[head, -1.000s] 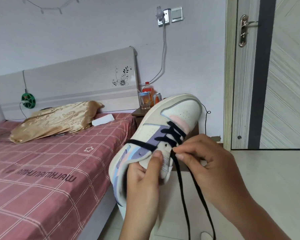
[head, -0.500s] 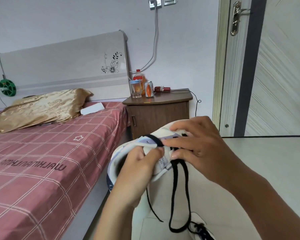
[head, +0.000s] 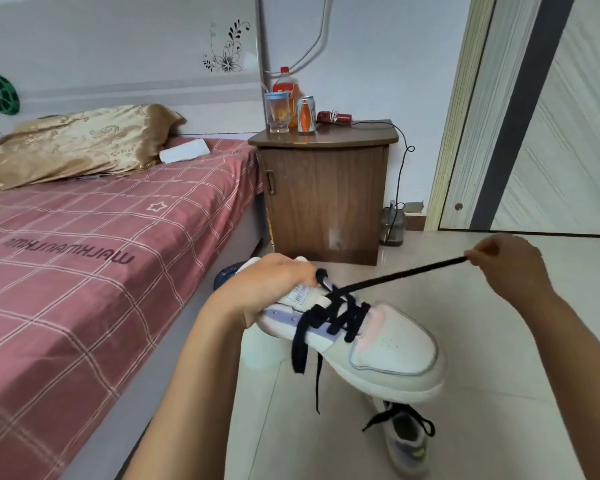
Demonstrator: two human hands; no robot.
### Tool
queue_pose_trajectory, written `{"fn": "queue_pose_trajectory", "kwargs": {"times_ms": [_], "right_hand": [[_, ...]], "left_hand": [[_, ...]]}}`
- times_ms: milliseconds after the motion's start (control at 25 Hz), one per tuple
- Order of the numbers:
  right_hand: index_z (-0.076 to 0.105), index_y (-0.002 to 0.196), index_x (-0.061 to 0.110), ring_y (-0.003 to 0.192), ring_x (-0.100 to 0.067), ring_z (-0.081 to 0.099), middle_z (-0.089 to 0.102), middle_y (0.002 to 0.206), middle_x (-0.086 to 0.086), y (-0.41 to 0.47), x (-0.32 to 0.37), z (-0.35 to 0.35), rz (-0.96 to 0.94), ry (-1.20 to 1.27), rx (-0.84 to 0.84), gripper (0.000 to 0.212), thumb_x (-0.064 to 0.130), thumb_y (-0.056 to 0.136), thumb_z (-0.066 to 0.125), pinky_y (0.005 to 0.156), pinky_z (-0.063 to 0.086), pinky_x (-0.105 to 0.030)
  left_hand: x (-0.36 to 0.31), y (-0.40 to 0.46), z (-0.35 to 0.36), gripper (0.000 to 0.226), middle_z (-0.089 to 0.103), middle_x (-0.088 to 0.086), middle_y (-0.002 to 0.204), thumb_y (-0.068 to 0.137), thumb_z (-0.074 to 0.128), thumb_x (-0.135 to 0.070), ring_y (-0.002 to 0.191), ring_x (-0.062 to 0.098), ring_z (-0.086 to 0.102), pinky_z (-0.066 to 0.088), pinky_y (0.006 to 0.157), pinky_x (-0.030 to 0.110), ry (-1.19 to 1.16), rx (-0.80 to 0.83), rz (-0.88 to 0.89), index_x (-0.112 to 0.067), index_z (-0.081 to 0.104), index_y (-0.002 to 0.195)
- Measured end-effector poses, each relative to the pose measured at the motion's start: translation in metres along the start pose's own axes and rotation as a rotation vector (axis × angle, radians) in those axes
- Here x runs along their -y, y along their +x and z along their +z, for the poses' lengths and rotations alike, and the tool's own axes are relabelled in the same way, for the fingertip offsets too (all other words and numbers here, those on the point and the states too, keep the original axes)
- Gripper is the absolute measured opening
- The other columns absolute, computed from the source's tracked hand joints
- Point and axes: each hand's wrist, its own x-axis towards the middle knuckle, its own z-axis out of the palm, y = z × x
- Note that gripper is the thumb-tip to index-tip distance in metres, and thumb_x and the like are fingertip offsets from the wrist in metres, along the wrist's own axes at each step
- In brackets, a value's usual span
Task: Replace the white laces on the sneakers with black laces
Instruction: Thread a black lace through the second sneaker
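Observation:
My left hand (head: 267,289) grips a white sneaker (head: 385,351) by its heel and collar, toe pointing right and slightly down. A black lace (head: 340,313) crosses through its eyelets. My right hand (head: 509,268) pinches one end of that lace and holds it taut, up and to the right of the shoe. The other lace end hangs loose below the shoe's side. A second sneaker (head: 407,441) with black laces lies on the floor beneath. No white laces show.
A bed with a red checked sheet (head: 84,271) fills the left. A wooden nightstand (head: 326,199) with a bottle, can and jar stands behind the shoe. A door (head: 551,133) is at the right. Pale floor tiles (head: 499,410) lie below.
The sneaker has dropped from toe-up to lying level, toe to the right. My right hand has moved from the tongue out to the right, drawing the lace taut. The camera tilted down.

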Motion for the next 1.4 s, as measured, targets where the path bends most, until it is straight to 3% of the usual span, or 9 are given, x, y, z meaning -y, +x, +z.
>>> {"fn": "queue_pose_trajectory", "kwargs": {"times_ms": [120,320,440,640,760,960,1200,1280,1400], "right_hand": [[0.064,0.109,0.001,0.102,-0.035,0.056,0.063,0.108,-0.015,-0.001,-0.02,0.005,0.058,-0.35,0.095,0.025,0.018,0.09,0.062,0.078,0.041,-0.034],[0.07,0.087,0.021,0.084,-0.003,0.063,0.069,0.083,0.01,-0.059,0.088,-0.013,-0.511,0.294,0.663,0.016,0.03,0.074,0.073,0.072,0.047,-0.01],[0.067,0.084,0.019,0.07,-0.008,0.059,0.067,0.079,0.0,-0.083,0.108,0.01,-0.582,0.239,0.899,0.019,0.027,0.071,0.079,0.069,0.047,-0.02],[0.061,0.07,0.017,0.051,0.0,0.044,0.054,0.055,0.011,-0.078,0.098,0.028,-0.593,0.108,0.906,0.016,0.021,0.079,0.074,0.053,0.035,-0.011],[0.058,0.063,0.021,0.053,0.003,0.048,0.053,0.056,0.012,-0.052,0.082,0.017,-0.569,0.002,0.655,0.022,0.019,0.079,0.073,0.053,0.035,-0.009],[0.059,0.07,0.02,0.068,-0.009,0.049,0.055,0.073,0.004,-0.008,0.037,-0.004,-0.284,-0.278,0.331,0.019,0.023,0.077,0.076,0.061,0.036,-0.028],[0.069,0.089,0.031,0.091,0.003,0.06,0.068,0.092,0.013,-0.067,0.091,0.006,-0.595,0.162,0.828,0.024,0.042,0.068,0.074,0.08,0.043,-0.01],[0.067,0.09,0.027,0.087,-0.002,0.061,0.068,0.09,0.007,-0.077,0.096,0.015,-0.602,0.152,0.914,0.026,0.038,0.069,0.076,0.083,0.045,-0.017],[0.064,0.083,0.017,0.067,-0.013,0.057,0.066,0.077,-0.01,-0.078,0.093,0.025,-0.569,0.121,0.981,0.016,0.026,0.075,0.076,0.07,0.045,-0.03]], "left_hand": [[0.002,0.0,0.002,0.015,0.046,0.008,0.07,0.068,0.06,-0.022,0.065,0.017,0.043,0.033,0.066,0.031,0.095,0.05,0.016,-0.008,0.059,0.073],[0.002,0.007,0.008,0.035,0.051,0.009,0.077,0.074,0.058,-0.021,0.071,0.017,0.048,0.036,0.072,0.032,0.166,0.11,0.022,0.011,0.058,0.087],[-0.001,0.007,0.014,0.018,0.051,0.004,0.069,0.08,0.058,-0.014,0.065,0.013,0.047,0.038,0.067,0.025,0.206,0.087,0.042,-0.004,0.064,0.067],[0.006,0.01,0.017,0.037,0.039,0.001,0.061,0.081,0.057,-0.018,0.06,0.013,0.037,0.03,0.058,0.026,0.316,0.052,0.014,-0.021,0.052,0.044],[0.008,0.01,0.012,0.035,0.039,0.001,0.06,0.079,0.057,-0.019,0.057,0.013,0.036,0.03,0.054,0.022,0.33,0.051,0.007,-0.019,0.044,0.047],[0.008,0.008,0.009,0.028,0.041,-0.003,0.055,0.08,0.058,-0.018,0.041,0.005,0.037,0.031,0.04,0.012,0.392,0.079,0.012,-0.013,0.047,0.054],[0.002,0.007,0.017,0.025,0.042,0.001,0.062,0.081,0.057,-0.015,0.057,0.01,0.04,0.034,0.051,0.015,0.329,0.093,0.034,-0.012,0.049,0.058],[0.001,0.005,0.017,0.018,0.045,0.006,0.07,0.082,0.057,-0.015,0.066,0.013,0.042,0.035,0.061,0.023,0.321,0.083,0.032,-0.01,0.054,0.065],[0.001,0.003,0.017,0.025,0.045,0.003,0.067,0.082,0.057,-0.016,0.061,0.011,0.041,0.035,0.05,0.015,0.347,0.077,0.03,-0.013,0.052,0.058]]}}
